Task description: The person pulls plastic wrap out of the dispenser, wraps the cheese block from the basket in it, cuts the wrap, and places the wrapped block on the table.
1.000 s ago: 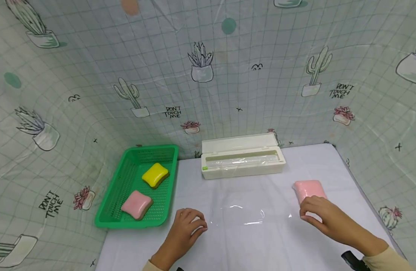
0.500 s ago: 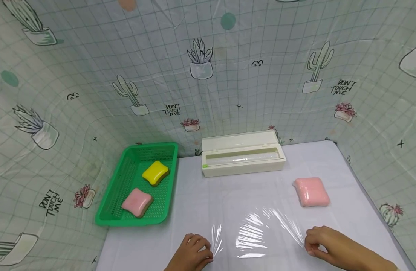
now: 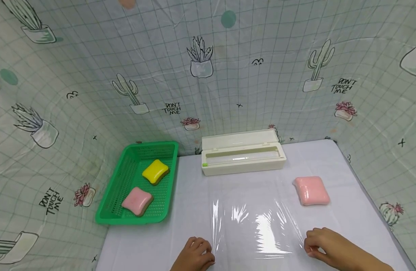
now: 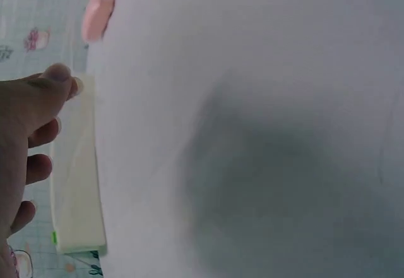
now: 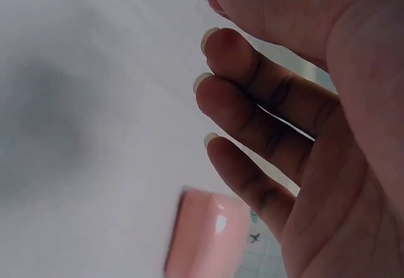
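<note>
A sheet of clear cling film (image 3: 265,233) stretches from an open white dispenser box (image 3: 245,167) toward the person, its shiny creases fanning toward both hands. The left hand (image 3: 194,254) pinches its near left corner between thumb and index finger; the left wrist view shows this pinch, with the other fingers loosely bent. At the near right corner, the right hand (image 3: 330,248) pinches the film with thumb and index finger. A glossy pink pillow-shaped block (image 3: 312,191), seemingly film-wrapped, lies beyond the right hand. It also shows below the fingers in the right wrist view.
A green perforated basket (image 3: 170,188) stands at the left with a yellow pillow-shaped block (image 3: 155,171) and a pink one (image 3: 137,201) inside. The box's lid (image 3: 240,139) leans back against a cactus-print curtain (image 3: 228,82) that surrounds the white-covered table (image 3: 187,210).
Both hands have drawn back toward the person, pulling out a longer stretch of film. The right hand has moved away from beside the pink block. During the last half second the hands have barely moved.
</note>
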`<state>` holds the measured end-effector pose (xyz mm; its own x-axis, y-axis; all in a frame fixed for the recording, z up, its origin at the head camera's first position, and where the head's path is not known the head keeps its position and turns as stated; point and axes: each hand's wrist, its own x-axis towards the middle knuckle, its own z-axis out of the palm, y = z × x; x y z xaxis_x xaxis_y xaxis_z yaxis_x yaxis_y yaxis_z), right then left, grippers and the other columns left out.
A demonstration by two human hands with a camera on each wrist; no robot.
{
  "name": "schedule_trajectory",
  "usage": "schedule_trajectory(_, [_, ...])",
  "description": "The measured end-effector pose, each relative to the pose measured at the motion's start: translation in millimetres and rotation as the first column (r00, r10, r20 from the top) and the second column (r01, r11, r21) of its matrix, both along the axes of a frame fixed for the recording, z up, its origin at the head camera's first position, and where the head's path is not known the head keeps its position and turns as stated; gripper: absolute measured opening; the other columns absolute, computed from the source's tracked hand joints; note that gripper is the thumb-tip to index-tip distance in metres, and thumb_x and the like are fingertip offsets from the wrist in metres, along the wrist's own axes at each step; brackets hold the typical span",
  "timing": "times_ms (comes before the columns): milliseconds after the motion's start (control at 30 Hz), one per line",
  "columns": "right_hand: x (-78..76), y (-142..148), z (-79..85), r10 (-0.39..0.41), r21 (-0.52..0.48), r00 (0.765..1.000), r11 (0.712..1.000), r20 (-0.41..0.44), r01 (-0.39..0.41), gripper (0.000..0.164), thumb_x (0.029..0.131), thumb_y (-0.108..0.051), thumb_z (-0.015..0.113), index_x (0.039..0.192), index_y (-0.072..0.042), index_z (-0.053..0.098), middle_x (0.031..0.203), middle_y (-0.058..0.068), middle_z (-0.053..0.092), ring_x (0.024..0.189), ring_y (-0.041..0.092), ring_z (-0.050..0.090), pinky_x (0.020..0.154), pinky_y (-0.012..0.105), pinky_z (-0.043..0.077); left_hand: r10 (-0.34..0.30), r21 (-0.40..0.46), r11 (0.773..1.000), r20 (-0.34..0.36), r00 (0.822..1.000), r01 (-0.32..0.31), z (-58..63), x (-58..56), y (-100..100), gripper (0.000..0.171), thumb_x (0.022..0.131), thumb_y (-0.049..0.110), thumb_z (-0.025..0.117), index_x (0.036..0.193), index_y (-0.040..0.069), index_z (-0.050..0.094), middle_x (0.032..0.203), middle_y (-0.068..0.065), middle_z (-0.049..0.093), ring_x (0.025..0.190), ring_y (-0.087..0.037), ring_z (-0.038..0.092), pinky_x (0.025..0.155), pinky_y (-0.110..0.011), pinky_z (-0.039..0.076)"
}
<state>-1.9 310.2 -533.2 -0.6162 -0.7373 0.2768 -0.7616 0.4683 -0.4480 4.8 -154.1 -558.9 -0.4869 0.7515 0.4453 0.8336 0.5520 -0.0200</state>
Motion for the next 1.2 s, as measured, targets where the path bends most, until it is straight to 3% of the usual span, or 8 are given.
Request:
schedule_trajectory(200, [4.9, -3.7, -39.8, -0.088, 0.044, 0.995, 0.995, -0.046, 0.09, 0.041, 0.065, -0.004, 0.091, 0.075, -0.028, 0.059, 0.074, -0.021, 0.044, 0.07, -0.007, 0.034, 0.059, 0.015, 0.03, 0.037, -0.15, 0.988, -0.031, 0.999, -0.041, -26.3, -0.5, 6.9, 0.022, 0.071, 0.042, 0.094, 0.077, 0.035, 0.074, 0.084, 0.016, 0.054, 0.086, -0.002, 0.052, 0.085, -0.025, 0.047])
schedule_trajectory(433, [10.7, -3.2, -76.6, -0.121, -0.03, 0.982, 0.993, -0.148, 0.118, 0.038, 0.062, -0.008, 0.091, 0.077, -0.027, 0.062, 0.081, -0.019, 0.047, 0.073, -0.006, 0.038, 0.06, 0.013, 0.032, 0.032, -0.239, 0.969, -0.09, 0.995, -0.053, -36.7, 1.7, 9.4, 0.024, 0.076, 0.045, 0.092, 0.077, 0.033, 0.071, 0.084, 0.015, 0.051, 0.082, -0.002, 0.048, 0.082, -0.022, 0.046])
schedule_trajectory(633, [17.3, -0.3, -88.6, -0.168, -0.094, 0.964, 0.984, -0.205, 0.152, 0.02, 0.085, -0.029, 0.083, 0.081, -0.028, 0.064, 0.09, -0.02, 0.053, 0.078, -0.004, 0.043, 0.065, 0.011, 0.035, 0.003, -0.236, 0.971, -0.126, 0.992, -0.033, -45.7, 3.6, 5.9, 0.024, 0.087, 0.052, 0.076, 0.078, 0.032, 0.066, 0.086, 0.014, 0.05, 0.082, -0.003, 0.045, 0.081, -0.022, 0.042])
schedule_trajectory(833, [23.5, -2.1, -89.4, -0.206, -0.11, 0.966, 0.976, -0.157, 0.19, 0.032, 0.076, -0.018, 0.091, 0.078, -0.031, 0.062, 0.089, -0.023, 0.051, 0.076, -0.008, 0.041, 0.063, 0.01, 0.034, -0.006, -0.237, 0.971, -0.177, 0.984, -0.037, -46.9, 5.8, 0.5, 0.036, 0.094, 0.064, 0.059, 0.075, 0.034, 0.066, 0.084, 0.016, 0.052, 0.079, -0.003, 0.046, 0.08, -0.022, 0.041])
schedule_trajectory(933, [24.5, -3.7, -91.0, -0.213, -0.127, 0.956, 0.973, -0.201, 0.19, 0.027, 0.1, -0.033, 0.075, 0.075, -0.029, 0.064, 0.087, -0.024, 0.048, 0.076, -0.009, 0.038, 0.063, 0.009, 0.033, -0.003, -0.254, 0.967, -0.15, 0.989, -0.035, -45.5, 8.1, -0.3, 0.037, 0.098, 0.063, 0.057, 0.077, 0.035, 0.07, 0.084, 0.016, 0.053, 0.079, -0.003, 0.047, 0.079, -0.023, 0.041])
schedule_trajectory(1000, [24.9, -4.2, -92.7, -0.216, -0.14, 0.948, 0.972, -0.233, 0.187, 0.042, 0.11, -0.045, 0.053, 0.073, -0.027, 0.065, 0.087, -0.024, 0.047, 0.076, -0.008, 0.038, 0.063, 0.008, 0.033, 0.005, -0.255, 0.966, -0.136, 0.991, -0.04, -45.9, 9.7, -1.1, 0.035, 0.097, 0.064, 0.06, 0.08, 0.036, 0.072, 0.084, 0.016, 0.055, 0.08, -0.002, 0.048, 0.079, -0.022, 0.041])
schedule_trajectory(1067, [25.1, -4.0, -94.4, -0.213, -0.153, 0.945, 0.972, -0.248, 0.179, 0.053, 0.111, -0.05, 0.04, 0.072, -0.025, 0.067, 0.087, -0.023, 0.047, 0.076, -0.008, 0.038, 0.063, 0.009, 0.033, 0.015, -0.242, 0.969, -0.122, 0.992, -0.045, -47.1, 11.0, -1.3, 0.027, 0.093, 0.06, 0.068, 0.082, 0.036, 0.074, 0.084, 0.016, 0.056, 0.08, -0.002, 0.05, 0.079, -0.022, 0.042])
schedule_trajectory(1200, [25.8, -3.0, -96.6, -0.202, -0.161, 0.945, 0.973, -0.257, 0.164, 0.057, 0.111, -0.05, 0.039, 0.072, -0.024, 0.072, 0.088, -0.021, 0.05, 0.076, -0.007, 0.04, 0.064, 0.01, 0.034, 0.05, -0.204, 0.977, -0.04, 0.998, -0.058, -45.9, 11.1, -2.9, 0.014, 0.081, 0.044, 0.087, 0.084, 0.037, 0.076, 0.084, 0.017, 0.057, 0.08, -0.002, 0.05, 0.079, -0.022, 0.044])
